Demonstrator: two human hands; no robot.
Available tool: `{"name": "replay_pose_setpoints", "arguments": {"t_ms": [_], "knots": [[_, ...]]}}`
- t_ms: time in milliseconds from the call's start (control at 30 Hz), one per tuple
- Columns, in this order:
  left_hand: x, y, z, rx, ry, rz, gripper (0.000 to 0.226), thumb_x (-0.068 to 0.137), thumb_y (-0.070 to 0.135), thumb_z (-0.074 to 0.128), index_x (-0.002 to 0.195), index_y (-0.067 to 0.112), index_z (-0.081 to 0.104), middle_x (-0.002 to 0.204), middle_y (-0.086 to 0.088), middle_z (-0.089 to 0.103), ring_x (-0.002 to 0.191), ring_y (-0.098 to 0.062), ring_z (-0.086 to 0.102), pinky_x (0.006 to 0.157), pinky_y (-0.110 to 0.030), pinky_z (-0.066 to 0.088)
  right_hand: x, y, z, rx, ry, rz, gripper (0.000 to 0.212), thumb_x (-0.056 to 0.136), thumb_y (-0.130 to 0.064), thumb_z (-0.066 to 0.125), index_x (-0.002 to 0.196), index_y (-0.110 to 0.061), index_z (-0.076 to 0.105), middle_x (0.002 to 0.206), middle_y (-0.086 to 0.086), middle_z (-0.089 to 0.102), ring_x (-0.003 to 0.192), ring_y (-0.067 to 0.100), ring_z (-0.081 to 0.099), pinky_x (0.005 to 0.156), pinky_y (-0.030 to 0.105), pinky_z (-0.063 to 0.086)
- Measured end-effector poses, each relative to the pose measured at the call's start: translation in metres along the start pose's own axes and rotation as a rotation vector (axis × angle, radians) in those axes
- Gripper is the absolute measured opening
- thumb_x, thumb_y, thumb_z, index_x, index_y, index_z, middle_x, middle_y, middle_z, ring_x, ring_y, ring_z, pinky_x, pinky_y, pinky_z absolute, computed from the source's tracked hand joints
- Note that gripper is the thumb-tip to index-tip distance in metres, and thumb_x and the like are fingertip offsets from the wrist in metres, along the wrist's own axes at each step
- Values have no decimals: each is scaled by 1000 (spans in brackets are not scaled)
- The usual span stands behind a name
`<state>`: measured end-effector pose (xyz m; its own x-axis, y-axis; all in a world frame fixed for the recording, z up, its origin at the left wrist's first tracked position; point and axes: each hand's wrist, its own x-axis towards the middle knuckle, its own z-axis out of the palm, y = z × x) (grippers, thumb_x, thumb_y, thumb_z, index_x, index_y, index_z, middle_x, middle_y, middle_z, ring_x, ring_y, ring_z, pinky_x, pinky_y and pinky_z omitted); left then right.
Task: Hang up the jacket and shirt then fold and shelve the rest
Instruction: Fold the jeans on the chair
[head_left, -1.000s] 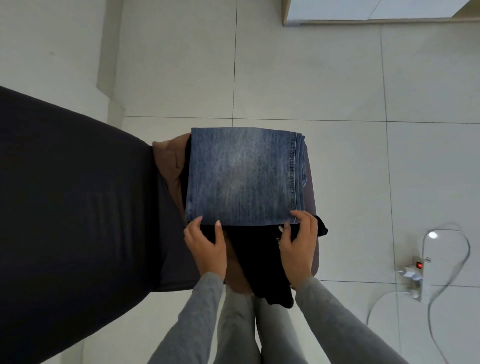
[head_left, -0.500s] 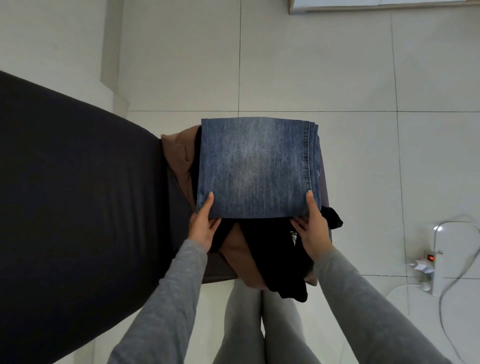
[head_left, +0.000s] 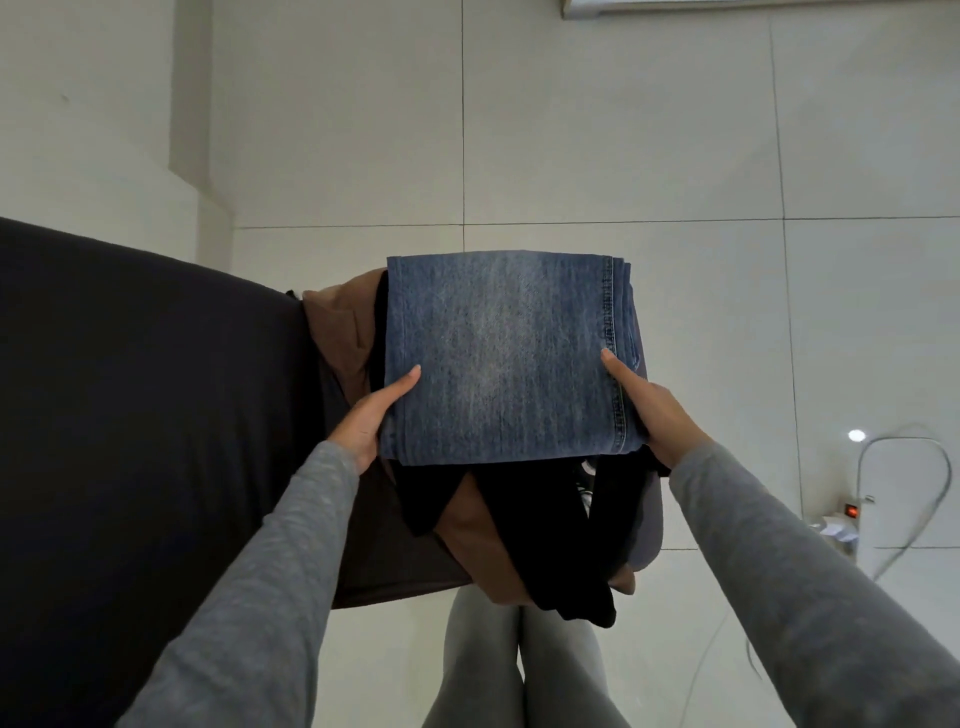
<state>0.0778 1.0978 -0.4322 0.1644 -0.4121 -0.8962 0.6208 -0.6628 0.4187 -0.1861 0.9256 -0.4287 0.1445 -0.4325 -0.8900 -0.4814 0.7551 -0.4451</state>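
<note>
Jeans (head_left: 498, 358) were grasped at both sides, thumbs on top, by left hand (head_left: 371, 415) and right hand (head_left: 655, 410); level lifting was judged necessary so the folds were not lost.

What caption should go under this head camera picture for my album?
A person's left hand and right hand hold folded jeans over a black garment and brown garment.

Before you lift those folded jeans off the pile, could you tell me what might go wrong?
The left hand and right hand hold the folded jeans only by the near side edges, so the far half may sag and unfold. The black garment beneath hangs over the edge and could be dragged off. The power strip and cable on the floor to the right could trip you.
</note>
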Motion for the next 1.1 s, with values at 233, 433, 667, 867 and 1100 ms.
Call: {"name": "replay_pose_setpoints", "arguments": {"t_ms": [233, 433, 667, 867, 1100], "knots": [[21, 33, 8, 86, 8, 6, 42, 79, 39, 70, 114, 17, 63, 112, 0, 67, 102, -14, 64, 90, -31, 49, 15, -22, 10, 131, -110, 73, 79, 58, -61, 79, 120, -17, 61, 109, 4, 71, 100, 23, 68, 94, 43, 51], [24, 40, 11, 154, 96, -27, 79, 58, 49, 82, 124, 14, 58, 117, -1, 64, 103, -16, 62, 87, -31, 50, 11, -22, 19, 235, 67, 40, 62, 67, -37, 82, 116, -5, 62, 105, 9, 70, 92, 25, 69, 78, 36, 56], [1, 55, 25, 163, 213, 38, 71, 66, 41, 81, 125, 9, 57, 121, -5, 61, 106, -21, 59, 89, -33, 49, -17, -34, 26, 204, 196, -150, 53, 76, -26, 78, 120, -4, 59, 109, 7, 66, 89, 20, 65, 74, 28, 51], [-34, 75, 31, 215, 278, 23, 94, 51, 55, 85, 122, 1, 55, 118, -9, 61, 104, -27, 60, 95, -41, 49, -54, -57, 24, 172, 216, -303, 47, 80, -23, 74, 120, -4, 59, 105, 6, 64, 88, 18, 61, 72, 25, 47], [-101, 108, 42, 93, 125, 70, 99, 43, 57, 87, 124, 9, 57, 112, -9, 68, 98, -26, 66, 87, -40, 54, -121, -86, 10, 231, 185, -414, 44, 80, -20, 74, 118, -4, 61, 108, 8, 67, 91, 21, 64, 78, 32, 51]]}}
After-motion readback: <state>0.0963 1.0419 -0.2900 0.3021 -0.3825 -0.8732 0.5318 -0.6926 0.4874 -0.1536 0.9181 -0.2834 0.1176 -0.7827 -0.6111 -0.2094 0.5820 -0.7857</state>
